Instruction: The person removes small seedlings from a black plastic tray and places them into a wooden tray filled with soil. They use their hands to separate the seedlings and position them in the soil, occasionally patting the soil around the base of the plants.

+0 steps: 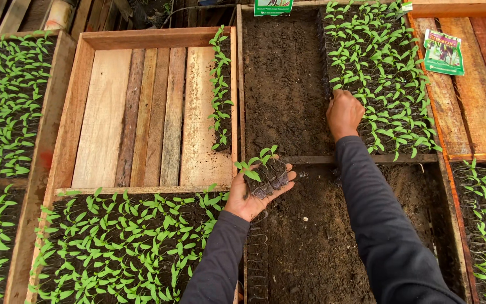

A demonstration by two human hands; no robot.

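1. The wooden bed (243, 84) in the middle is the biggest container: its left half is bare dark soil (282, 84), and its right half is packed with a block of green seedlings (383, 73) in small dark plugs.
2. Below it, past a wooden crossbar, a second bed (451, 225) holds only loose dark soil.
3. To the left sits a slatted wooden crate (142, 112), mostly bare planks, with one single row of seedlings (220, 90) running along its right wall, top to bottom.
4. In front of that crate, a tray (119, 247) is filled edge to edge with seedlings; more full trays (7, 101) line the far left and the lower right corner.
5. A green seed packet (444, 52) lies flat on the red-brown planks at the upper right.
6. The right hand (344, 114), in a dark long sleeve, reaches up to the near left edge of the seedling block; the fingers are curled down into the plugs, and I cannot tell what they pinch.
7. The left hand (254, 197) lies palm up, fingers spread and slightly cupped, over the border between the crate and the lower bed.
8. A small clump of seedling plugs (266, 171) rests on that open palm, its long side lying across the fingers, stems pointing up and away from the wrist.
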